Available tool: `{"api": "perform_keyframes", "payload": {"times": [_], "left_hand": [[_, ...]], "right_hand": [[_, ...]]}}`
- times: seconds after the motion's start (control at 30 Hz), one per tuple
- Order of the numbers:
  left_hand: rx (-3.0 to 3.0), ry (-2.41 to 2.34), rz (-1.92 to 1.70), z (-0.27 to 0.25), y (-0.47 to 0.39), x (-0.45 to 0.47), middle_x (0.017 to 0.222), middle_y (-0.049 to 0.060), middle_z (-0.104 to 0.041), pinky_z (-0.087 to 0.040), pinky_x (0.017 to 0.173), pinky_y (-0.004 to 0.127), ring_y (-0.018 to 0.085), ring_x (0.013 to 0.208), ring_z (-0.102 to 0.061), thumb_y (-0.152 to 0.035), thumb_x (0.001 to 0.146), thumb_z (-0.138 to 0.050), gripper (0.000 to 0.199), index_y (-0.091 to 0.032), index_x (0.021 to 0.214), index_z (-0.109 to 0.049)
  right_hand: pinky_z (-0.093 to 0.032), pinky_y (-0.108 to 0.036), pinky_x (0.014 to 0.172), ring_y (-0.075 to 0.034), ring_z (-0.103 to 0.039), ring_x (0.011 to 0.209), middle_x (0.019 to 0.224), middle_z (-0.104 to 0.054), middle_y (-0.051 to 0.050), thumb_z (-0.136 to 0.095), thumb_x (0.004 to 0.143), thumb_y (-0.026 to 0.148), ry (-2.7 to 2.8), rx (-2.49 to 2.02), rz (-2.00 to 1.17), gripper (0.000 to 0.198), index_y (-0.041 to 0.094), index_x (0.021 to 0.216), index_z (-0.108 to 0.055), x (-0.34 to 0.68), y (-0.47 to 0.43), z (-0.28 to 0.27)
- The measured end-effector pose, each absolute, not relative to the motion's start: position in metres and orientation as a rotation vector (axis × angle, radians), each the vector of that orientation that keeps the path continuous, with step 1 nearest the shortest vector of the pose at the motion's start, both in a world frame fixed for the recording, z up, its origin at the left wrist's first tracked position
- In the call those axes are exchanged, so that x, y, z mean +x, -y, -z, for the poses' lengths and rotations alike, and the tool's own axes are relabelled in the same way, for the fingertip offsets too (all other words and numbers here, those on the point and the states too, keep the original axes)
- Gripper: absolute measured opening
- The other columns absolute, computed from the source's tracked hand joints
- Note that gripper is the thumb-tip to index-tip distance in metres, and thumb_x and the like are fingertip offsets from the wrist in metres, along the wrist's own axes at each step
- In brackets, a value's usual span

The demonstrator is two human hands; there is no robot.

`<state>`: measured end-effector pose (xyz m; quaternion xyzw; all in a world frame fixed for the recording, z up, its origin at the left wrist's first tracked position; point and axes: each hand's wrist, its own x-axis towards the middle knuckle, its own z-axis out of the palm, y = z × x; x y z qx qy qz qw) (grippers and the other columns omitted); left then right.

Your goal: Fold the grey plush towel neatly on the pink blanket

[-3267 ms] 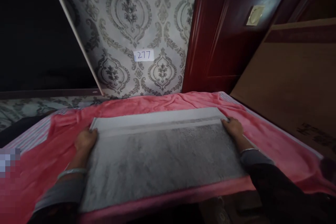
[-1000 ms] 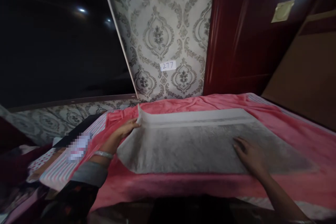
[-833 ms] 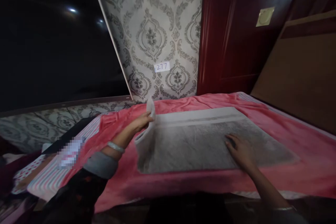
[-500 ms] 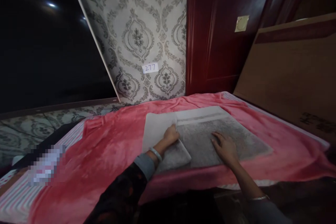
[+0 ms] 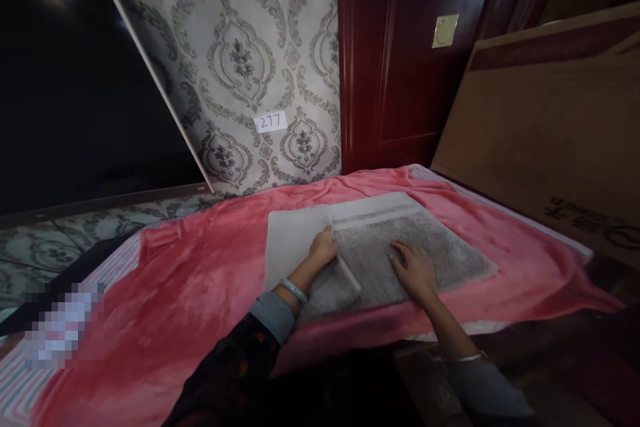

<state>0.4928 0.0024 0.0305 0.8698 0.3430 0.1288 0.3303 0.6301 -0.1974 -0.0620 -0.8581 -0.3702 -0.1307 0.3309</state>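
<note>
A grey towel (image 5: pixel 370 253) with a pale band near its far edge lies spread on a pink blanket. Its left part is folded over toward the middle, showing a lighter face. My left hand (image 5: pixel 324 248), with a bracelet at the wrist, is closed on the edge of that folded flap; the fingertips are partly hidden. Resting on the darker, unfolded part to the right is my right hand (image 5: pixel 414 270), palm down with fingers apart and holding nothing.
The pink blanket (image 5: pixel 200 287) covers the surface, with striped edges at left and right. Behind stand a large dark screen (image 5: pixel 90 93), patterned wallpaper with a "277" label (image 5: pixel 271 121), and a dark red panel (image 5: pixel 410 67). A cardboard box (image 5: pixel 545 127) leans at right.
The view has shifted slightly, so the scene sits a little differently in the frame. Both hands keep about the same places on the towel, and the folded flap looks unchanged.
</note>
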Motion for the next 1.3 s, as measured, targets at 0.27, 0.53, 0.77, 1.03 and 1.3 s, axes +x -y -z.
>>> {"api": "perform_keyframes", "payload": {"times": [0.27, 0.53, 0.77, 1.03, 1.3], "left_hand": [[2.146, -0.780, -0.160, -0.035, 0.001, 0.481, 0.083, 0.007, -0.071, -0.055, 0.062, 0.028, 0.018, 0.063, -0.067, -0.026, 0.091, -0.054, 0.054, -0.010, 0.143, -0.046], [2.363, -0.767, -0.574, -0.034, -0.030, 0.354, 0.140, 0.013, -0.059, -0.036, 0.115, 0.045, 0.027, 0.132, -0.051, -0.032, 0.085, -0.062, 0.055, -0.016, 0.137, -0.057], [2.584, -0.805, -0.603, 0.032, -0.013, 0.300, 0.161, 0.011, -0.033, -0.029, 0.120, 0.052, 0.030, 0.147, -0.035, -0.041, 0.091, -0.055, 0.053, -0.022, 0.141, -0.055], [2.556, -0.816, -0.641, 0.040, -0.013, 0.304, 0.160, 0.012, -0.036, -0.029, 0.119, 0.053, 0.030, 0.146, -0.037, -0.040, 0.091, -0.055, 0.053, -0.022, 0.141, -0.055], [2.422, -0.709, -0.669, 0.039, -0.016, 0.293, 0.154, 0.005, -0.046, -0.025, 0.122, 0.051, 0.024, 0.144, -0.040, -0.037, 0.090, -0.057, 0.046, -0.027, 0.135, -0.060]], "right_hand": [[-0.041, -0.045, 0.101, -0.030, -0.054, 0.120, 0.130, -0.064, -0.011, -0.047, 0.093, 0.032, 0.960, -2.259, 0.340, 0.036, 0.019, 0.119, -0.068, 0.628, 0.201, 0.059], [-0.041, -0.050, 0.102, -0.032, -0.053, 0.122, 0.131, -0.063, -0.013, -0.046, 0.093, 0.034, 0.955, -2.243, 0.282, 0.037, 0.019, 0.118, -0.068, 0.631, 0.203, 0.059], [-0.047, -0.041, 0.093, -0.028, -0.063, 0.103, 0.114, -0.070, -0.014, -0.044, 0.090, 0.028, 0.959, -2.090, 0.150, 0.041, 0.014, 0.122, -0.065, 0.613, 0.173, 0.040], [-0.045, -0.031, 0.076, -0.021, -0.061, 0.078, 0.086, -0.069, -0.005, -0.059, 0.084, 0.023, 1.148, -2.025, -0.170, 0.051, 0.018, 0.135, -0.058, 0.572, 0.104, 0.020], [-0.043, -0.026, 0.066, -0.016, -0.053, 0.067, 0.071, -0.058, 0.003, -0.051, 0.076, 0.014, 1.143, -1.963, -0.159, 0.042, 0.021, 0.113, -0.069, 0.582, 0.095, 0.032]]}}
